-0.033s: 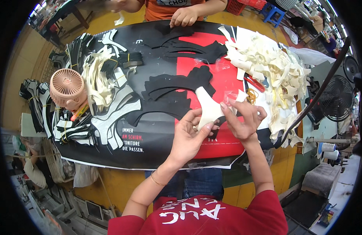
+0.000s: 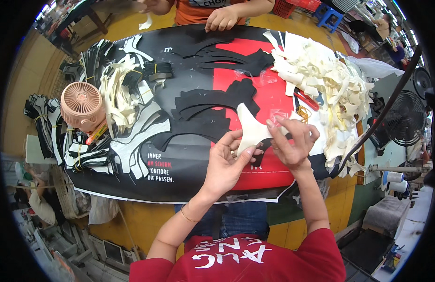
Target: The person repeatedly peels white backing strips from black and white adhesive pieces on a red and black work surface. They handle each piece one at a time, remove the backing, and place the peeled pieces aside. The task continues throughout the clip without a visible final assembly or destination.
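My left hand (image 2: 225, 164) holds a cream curved cut piece (image 2: 251, 130) from below, just above the black and red sheet (image 2: 189, 176) that covers the table. My right hand (image 2: 292, 141) pinches the same piece at its right upper edge; a bit of clear film shows at the fingertips. Flat black cut pieces (image 2: 208, 107) lie spread just beyond my hands. A big heap of cream cut pieces (image 2: 332, 87) sits to the right.
A small pink fan (image 2: 82, 105) stands at the left among bundled black and cream strips (image 2: 121, 94). Red-handled scissors (image 2: 308, 99) and rubber bands (image 2: 302, 113) lie near the heap. Another person's hand (image 2: 222, 19) rests on the far edge. A black floor fan (image 2: 405, 117) stands to the right.
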The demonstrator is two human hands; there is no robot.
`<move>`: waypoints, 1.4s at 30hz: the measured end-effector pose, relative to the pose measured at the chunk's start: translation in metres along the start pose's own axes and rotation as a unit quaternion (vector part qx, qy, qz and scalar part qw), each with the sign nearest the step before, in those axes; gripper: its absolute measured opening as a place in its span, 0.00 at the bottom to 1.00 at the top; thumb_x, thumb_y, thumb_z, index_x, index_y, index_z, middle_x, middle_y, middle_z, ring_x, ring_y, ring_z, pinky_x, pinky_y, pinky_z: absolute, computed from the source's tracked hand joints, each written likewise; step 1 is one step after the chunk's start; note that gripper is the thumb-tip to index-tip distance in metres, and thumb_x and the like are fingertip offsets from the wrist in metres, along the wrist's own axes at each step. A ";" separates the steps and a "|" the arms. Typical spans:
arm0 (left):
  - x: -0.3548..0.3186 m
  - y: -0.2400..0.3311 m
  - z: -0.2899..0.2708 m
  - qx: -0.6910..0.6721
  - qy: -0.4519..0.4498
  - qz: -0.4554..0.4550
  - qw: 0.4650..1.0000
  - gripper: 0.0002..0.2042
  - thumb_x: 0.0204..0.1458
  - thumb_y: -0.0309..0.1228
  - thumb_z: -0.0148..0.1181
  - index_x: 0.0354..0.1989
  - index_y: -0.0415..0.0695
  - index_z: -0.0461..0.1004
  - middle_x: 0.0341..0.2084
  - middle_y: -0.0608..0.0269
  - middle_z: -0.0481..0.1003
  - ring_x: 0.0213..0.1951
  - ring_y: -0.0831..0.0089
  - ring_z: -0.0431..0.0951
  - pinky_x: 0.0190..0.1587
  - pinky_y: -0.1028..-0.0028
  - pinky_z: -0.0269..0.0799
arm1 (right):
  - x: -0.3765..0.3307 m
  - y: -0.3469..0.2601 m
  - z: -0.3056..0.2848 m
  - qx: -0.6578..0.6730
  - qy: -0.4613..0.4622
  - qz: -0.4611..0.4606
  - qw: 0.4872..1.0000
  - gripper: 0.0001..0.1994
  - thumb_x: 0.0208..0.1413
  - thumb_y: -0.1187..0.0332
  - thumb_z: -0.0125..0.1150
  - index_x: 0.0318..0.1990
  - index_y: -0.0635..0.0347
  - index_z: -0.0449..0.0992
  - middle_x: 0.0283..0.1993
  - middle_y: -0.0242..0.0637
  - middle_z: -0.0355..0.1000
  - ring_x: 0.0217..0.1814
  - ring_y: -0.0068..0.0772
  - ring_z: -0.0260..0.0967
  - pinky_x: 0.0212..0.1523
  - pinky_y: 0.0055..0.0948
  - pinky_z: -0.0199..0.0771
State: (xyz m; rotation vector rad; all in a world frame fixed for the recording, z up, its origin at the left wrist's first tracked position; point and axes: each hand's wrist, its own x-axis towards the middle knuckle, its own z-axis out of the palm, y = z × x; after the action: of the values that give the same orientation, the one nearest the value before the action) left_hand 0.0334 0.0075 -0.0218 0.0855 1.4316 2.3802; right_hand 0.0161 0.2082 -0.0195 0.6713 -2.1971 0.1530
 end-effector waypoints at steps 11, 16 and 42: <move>-0.020 0.053 -0.029 0.210 -0.034 0.083 0.974 0.06 0.57 0.24 0.62 0.41 0.35 0.80 0.32 0.64 0.78 0.35 0.79 0.74 0.43 0.75 0.69 | 0.024 -0.014 -0.047 0.417 -0.123 0.195 0.879 0.59 0.29 0.43 0.82 0.69 0.66 0.58 0.62 0.48 0.68 0.59 0.42 0.69 0.58 0.37 0.67; -0.031 0.051 -0.005 0.287 -0.026 0.148 0.946 0.11 0.53 0.24 0.65 0.45 0.36 0.78 0.27 0.62 0.78 0.34 0.76 0.75 0.42 0.74 0.71 | 0.025 -0.028 -0.065 0.488 -0.226 0.259 0.802 0.13 0.49 0.76 0.71 0.45 0.61 0.82 0.33 0.35 0.80 0.35 0.26 0.77 0.40 0.28 0.76; -0.071 -0.019 -0.006 0.474 0.019 0.158 0.866 0.15 0.52 0.26 0.66 0.49 0.41 0.78 0.47 0.52 0.76 0.47 0.55 0.78 0.51 0.63 0.72 | 0.059 -0.019 0.047 0.312 -0.233 0.457 0.800 0.51 0.55 0.65 0.71 0.76 0.55 0.36 0.34 0.45 0.80 0.30 0.33 0.80 0.36 0.30 0.79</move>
State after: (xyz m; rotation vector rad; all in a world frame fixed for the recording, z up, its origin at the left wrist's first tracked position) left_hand 0.1036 -0.0133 -0.0319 0.5517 2.6301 1.6304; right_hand -0.0372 0.1519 -0.0089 -0.1366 -2.7888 1.3858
